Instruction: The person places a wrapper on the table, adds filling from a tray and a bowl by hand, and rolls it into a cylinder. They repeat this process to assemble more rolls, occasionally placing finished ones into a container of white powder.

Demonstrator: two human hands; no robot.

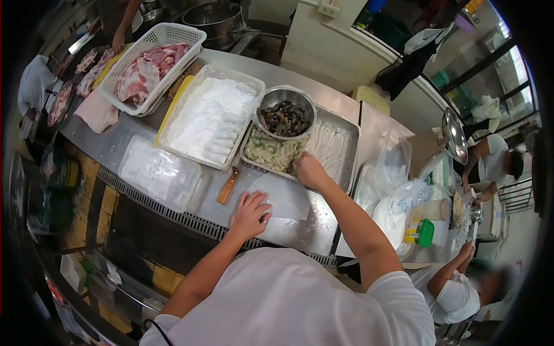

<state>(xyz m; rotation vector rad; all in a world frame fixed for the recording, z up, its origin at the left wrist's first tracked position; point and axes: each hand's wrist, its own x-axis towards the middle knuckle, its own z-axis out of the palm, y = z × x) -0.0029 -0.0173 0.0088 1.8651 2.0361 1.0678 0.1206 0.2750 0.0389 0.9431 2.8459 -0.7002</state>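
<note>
My left hand lies spread on the steel table, its fingertips at the left edge of a pale round wrapper sheet. At the right end of a greenish chopped filling in a metal tray, my right hand has its fingers curled together; what they hold, if anything, is hidden. A steel colander of dark pieces rests over the tray. Pale wrappers or strips lie in the tray's right part. Left of the tray, white rolls lie in a powder-filled container.
A wooden-handled tool and a plastic lid-like container lie to the left. Raw meat fills a white basket. Bags and a green-lidded tub stand right. Two people work there; another person's arm shows top left.
</note>
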